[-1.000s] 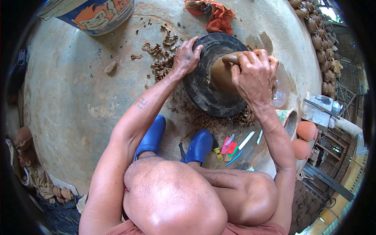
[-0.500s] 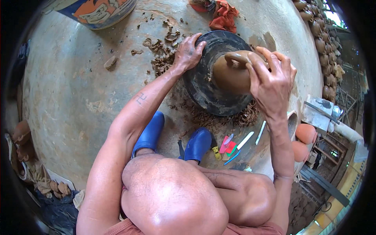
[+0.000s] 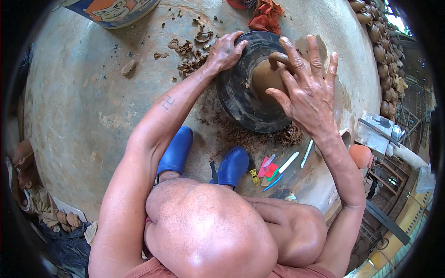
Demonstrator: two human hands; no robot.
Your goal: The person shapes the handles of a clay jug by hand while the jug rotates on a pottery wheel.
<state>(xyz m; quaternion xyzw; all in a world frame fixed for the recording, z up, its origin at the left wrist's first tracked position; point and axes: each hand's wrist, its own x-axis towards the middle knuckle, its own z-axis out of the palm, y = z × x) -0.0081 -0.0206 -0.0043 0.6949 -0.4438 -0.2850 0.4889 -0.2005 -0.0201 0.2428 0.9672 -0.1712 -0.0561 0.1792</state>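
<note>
1. On round black turntable (image 3: 234,102): brown wet-clay pot (image 3: 265,81) with looped handle (image 3: 275,56) — left of and partly under right hand (image 3: 311,91), the nearer; long axis unclear.
2. Right fingers: spread, one bent by handle.
3. Left hand (image 3: 225,52): at turntable's rim — grip unclear.

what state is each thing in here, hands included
round black wheel: clay-smeared, whether turning unclear
brown clay pot with looped handle: on the wheel
bare left hand: thumb and fingers apart, at the wheel's rim
bare right hand: fingers spread, over the pot
red cloth: crumpled
thin brown clay shavings: scattered, many curled
blue slip-on clogs: worn
large blue-and-white bucket: top out of frame
</note>
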